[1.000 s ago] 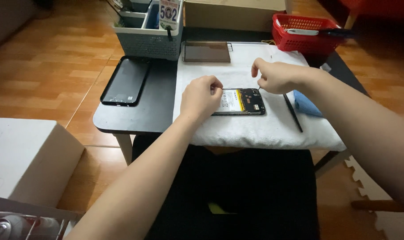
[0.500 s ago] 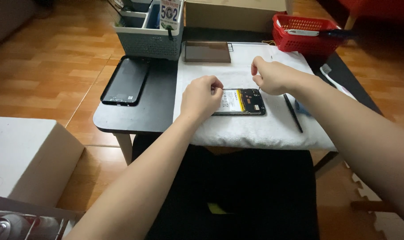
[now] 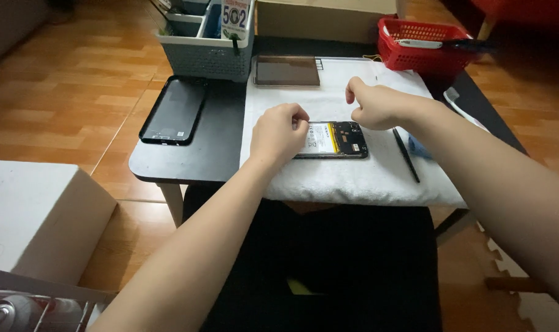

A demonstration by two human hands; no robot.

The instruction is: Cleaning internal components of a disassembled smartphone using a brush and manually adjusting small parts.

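Your left hand (image 3: pixel 278 132) is curled shut, knuckles up, resting on the near end of the opened phone (image 3: pixel 333 139), which lies flat on the white cloth (image 3: pixel 353 175) in the middle of the desk (image 3: pixel 199 157). Your right hand (image 3: pixel 373 106) hovers just above the phone's far end, fingers pinched together; whether it grips anything, I cannot tell. A thin black tool (image 3: pixel 406 155) lies just right of the phone. A black back cover (image 3: pixel 174 110) sits well to the left.
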